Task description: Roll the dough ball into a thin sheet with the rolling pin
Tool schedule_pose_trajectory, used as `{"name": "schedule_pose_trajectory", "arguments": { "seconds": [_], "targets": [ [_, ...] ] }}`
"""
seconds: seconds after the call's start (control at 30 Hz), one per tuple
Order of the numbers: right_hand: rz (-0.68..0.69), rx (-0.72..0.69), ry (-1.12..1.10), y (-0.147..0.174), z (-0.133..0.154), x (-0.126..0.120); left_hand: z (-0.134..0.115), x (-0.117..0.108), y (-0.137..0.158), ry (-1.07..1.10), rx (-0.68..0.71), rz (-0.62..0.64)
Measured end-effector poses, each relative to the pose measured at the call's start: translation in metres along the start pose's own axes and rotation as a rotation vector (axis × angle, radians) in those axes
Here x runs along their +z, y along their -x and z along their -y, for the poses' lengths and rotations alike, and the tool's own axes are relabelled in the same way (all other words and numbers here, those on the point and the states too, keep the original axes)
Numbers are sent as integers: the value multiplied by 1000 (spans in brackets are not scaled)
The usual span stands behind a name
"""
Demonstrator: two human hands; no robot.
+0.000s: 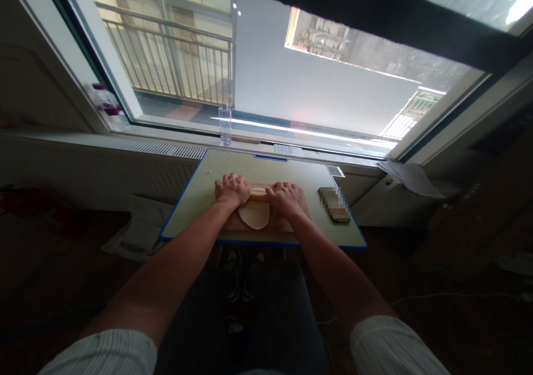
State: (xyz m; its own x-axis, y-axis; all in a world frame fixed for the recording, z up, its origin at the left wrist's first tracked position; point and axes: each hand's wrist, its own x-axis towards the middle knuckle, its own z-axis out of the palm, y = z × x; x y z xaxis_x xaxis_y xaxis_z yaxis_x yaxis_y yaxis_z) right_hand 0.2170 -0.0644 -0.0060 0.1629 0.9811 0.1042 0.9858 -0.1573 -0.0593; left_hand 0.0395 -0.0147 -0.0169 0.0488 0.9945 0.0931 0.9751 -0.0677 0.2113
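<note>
Both of my hands grip a wooden rolling pin (pixel 259 196), one at each end. My left hand (pixel 233 188) is closed over the left end, and my right hand (pixel 286 197) is closed over the right end. Beneath the pin lies a flat, pale sheet of dough (pixel 255 217), its rounded edge showing on my side. The dough rests on a brown wooden board (pixel 283 226), which my hands and forearms partly cover. Under the board is a small pale-green table (pixel 189 211) with a blue rim.
A phone-like object (pixel 334 205), blurred out, lies on the table's right side. On the windowsill stand a clear bottle (pixel 225 125) and, farther left, a bottle with a purple cap (pixel 106 100). Papers (pixel 410 178) hang over a ledge at right. The window rises behind the table.
</note>
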Motion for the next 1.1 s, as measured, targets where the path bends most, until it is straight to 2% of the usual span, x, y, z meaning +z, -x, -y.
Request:
{"name": "schedule_pose_trajectory", "arguments": {
  "seconds": [0.2, 0.57, 0.83, 1.1],
  "targets": [
    [127, -87, 6, -6, 0, -8, 0, -1, -12, -34, 3, 11],
    [182, 79, -117, -49, 0, -2, -5, -9, -39, -37, 7, 100],
    [144, 81, -203, -76, -4, 6, -8, -7, -68, -14, -31, 155],
    [100, 78, -217, -94, -5, 10, -9, 0, -90, -3, -54, 151]
  ]
}}
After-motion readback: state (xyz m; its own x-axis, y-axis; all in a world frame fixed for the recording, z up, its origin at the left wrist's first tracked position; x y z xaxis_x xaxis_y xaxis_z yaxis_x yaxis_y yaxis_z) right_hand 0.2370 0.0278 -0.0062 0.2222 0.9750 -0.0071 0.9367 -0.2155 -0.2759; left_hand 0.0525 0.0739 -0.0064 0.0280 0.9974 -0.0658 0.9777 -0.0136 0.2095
